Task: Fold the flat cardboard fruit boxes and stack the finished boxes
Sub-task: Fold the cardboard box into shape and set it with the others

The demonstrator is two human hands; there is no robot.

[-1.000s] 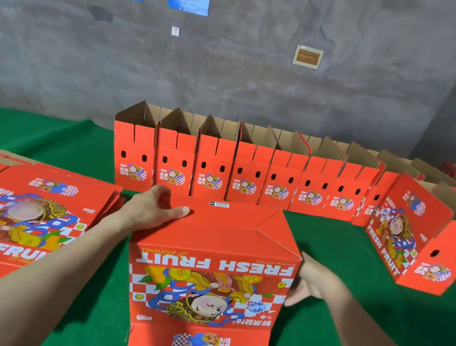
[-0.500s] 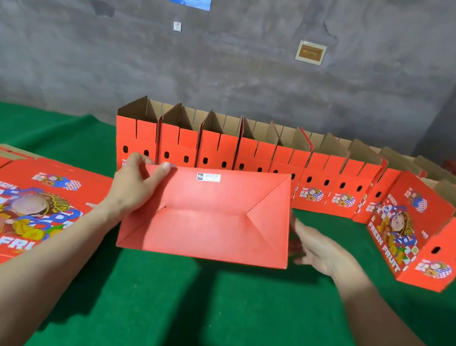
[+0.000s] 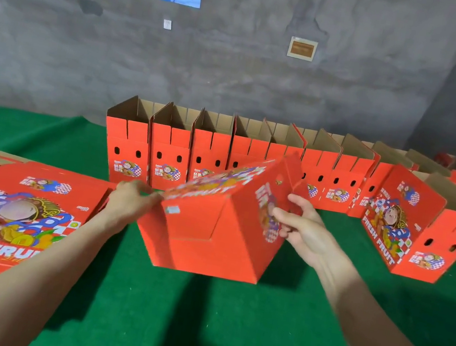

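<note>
Box row (image 3: 170, 147) bhd held box (image 3: 210, 230).

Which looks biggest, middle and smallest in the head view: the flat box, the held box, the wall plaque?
1. flat box, though nearness helps it.
2. held box.
3. wall plaque, far away.

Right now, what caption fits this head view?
Left hand and right hand hold a tilted box over the table, finished boxes behind.
</note>
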